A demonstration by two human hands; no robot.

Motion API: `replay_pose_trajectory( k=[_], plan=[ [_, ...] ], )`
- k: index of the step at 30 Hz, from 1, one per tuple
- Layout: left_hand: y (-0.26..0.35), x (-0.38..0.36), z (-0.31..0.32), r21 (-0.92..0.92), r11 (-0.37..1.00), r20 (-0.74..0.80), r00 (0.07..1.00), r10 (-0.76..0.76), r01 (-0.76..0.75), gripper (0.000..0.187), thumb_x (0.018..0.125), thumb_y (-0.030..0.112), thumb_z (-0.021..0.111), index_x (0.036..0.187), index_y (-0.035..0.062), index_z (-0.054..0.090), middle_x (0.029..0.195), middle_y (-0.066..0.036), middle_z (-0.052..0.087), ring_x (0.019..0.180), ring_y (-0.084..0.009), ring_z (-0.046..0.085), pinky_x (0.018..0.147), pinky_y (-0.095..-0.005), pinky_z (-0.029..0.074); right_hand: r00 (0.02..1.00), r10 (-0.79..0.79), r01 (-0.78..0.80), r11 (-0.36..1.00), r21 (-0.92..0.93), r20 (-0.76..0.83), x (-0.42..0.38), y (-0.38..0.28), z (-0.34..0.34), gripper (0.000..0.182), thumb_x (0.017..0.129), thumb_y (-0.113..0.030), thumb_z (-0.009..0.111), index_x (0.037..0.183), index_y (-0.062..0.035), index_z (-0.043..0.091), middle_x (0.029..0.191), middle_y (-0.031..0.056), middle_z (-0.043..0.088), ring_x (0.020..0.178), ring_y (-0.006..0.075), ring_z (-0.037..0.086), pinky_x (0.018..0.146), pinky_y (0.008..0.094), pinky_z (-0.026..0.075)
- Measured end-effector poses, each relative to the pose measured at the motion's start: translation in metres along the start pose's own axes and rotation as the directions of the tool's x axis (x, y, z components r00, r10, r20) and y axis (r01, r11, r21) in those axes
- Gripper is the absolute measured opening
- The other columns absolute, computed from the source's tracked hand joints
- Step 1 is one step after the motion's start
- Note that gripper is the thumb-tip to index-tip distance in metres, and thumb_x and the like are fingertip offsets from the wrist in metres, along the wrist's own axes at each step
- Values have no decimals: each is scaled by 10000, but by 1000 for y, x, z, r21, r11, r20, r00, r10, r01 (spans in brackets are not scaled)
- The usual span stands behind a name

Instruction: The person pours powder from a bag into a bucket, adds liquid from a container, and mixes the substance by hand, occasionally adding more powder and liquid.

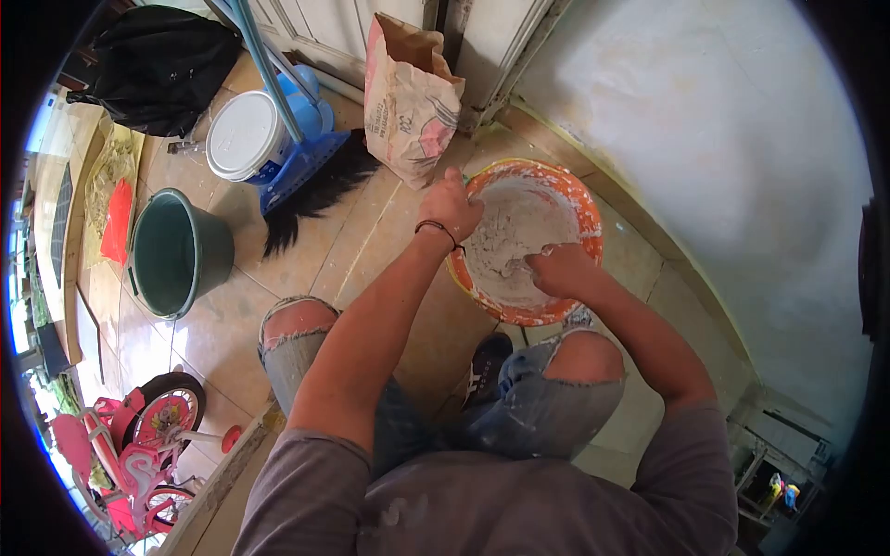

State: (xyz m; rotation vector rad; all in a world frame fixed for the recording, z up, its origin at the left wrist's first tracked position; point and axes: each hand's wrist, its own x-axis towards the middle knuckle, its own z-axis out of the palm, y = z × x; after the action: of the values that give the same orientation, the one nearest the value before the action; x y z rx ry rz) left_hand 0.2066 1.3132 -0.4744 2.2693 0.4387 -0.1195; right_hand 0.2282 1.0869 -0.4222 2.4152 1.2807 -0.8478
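Observation:
An orange bucket point(591, 215), its rim smeared with white, stands on the tiles in front of my knees. Wet whitish-grey paste point(505, 227) fills its inside, lumpy in the middle. My left hand point(452, 206), with a dark cord bracelet at the wrist, is closed on the bucket's left rim. Over the paste, at the right side, my right hand point(562, 269) is curled with its fingers pointing down into the mix. Whatever it grips is hidden by the fingers and the paste.
Behind the bucket stands an open paper sack point(413, 111). To the left are a blue broom point(301, 171), a lidded white pail point(246, 136), a dark green bucket point(181, 255) and a pink child's bicycle point(139, 454). A pale wall point(705, 157) rises on the right.

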Motion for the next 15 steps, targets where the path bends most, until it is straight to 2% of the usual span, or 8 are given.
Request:
replay_pose_trajectory(
  k=[2,4,5,7,9,10,12,15],
  plan=[
    [1,0,-1,6,1000,8,1000,-14,14,414,726,226,624,981,-40,433,859,-285,604,855,-428,596,769,-476,474,999,40,-41,999,22,26,0,2,-18,268,767,-149,502,984,-90,647,886,184,647,798,321,654,692,447,516],
    [0,-1,-1,18,1000,24,1000,-13,13,418,724,227,625,981,-40,434,859,-285,603,855,-428,596,769,-477,473,998,56,-52,994,97,-36,-4,17,-35,272,775,-134,488,996,-76,637,900,195,644,801,338,652,692,445,519],
    [0,0,-2,6,1000,35,999,-27,27,417,722,228,626,978,-40,435,858,-285,602,854,-428,595,768,-478,473,998,57,-53,994,98,-38,-2,14,-37,272,775,-134,488,996,-76,637,900,195,644,801,338,652,692,445,519],
    [2,3,-1,-11,999,40,999,-32,32,416,720,228,626,975,-40,436,857,-285,601,853,-428,595,768,-479,473,989,38,-32,999,41,-141,2,6,-40,300,789,-135,479,1047,-84,625,925,204,635,787,344,651,676,448,521],
    [0,2,0,4,1000,21,1000,-11,11,406,717,223,624,966,-38,439,847,-283,603,850,-429,597,769,-475,475,982,41,-33,998,51,-182,23,0,20,314,790,-135,481,1068,-90,619,930,204,630,774,346,650,669,451,521],
    [0,0,0,5,1000,22,1000,-20,20,406,717,223,624,966,-38,439,847,-283,603,850,-429,597,769,-475,475,976,52,-36,996,77,-212,25,-10,29,329,790,-134,483,1090,-96,613,935,204,625,760,348,648,661,455,521],
    [2,0,-1,-5,1000,2,1000,-16,16,403,716,222,624,962,-40,443,840,-282,607,849,-429,601,770,-470,477,972,55,-36,996,87,-230,16,3,36,338,790,-135,483,1102,-100,608,934,197,622,754,342,649,657,456,521],
    [2,0,-2,-10,1000,13,1000,-13,13,402,714,219,624,963,-40,445,836,-282,608,849,-431,602,771,-469,478,966,69,-42,993,111,-249,2,-4,2,342,793,-145,481,1109,-105,607,932,187,621,747,331,651,654,449,523]
  ],
)
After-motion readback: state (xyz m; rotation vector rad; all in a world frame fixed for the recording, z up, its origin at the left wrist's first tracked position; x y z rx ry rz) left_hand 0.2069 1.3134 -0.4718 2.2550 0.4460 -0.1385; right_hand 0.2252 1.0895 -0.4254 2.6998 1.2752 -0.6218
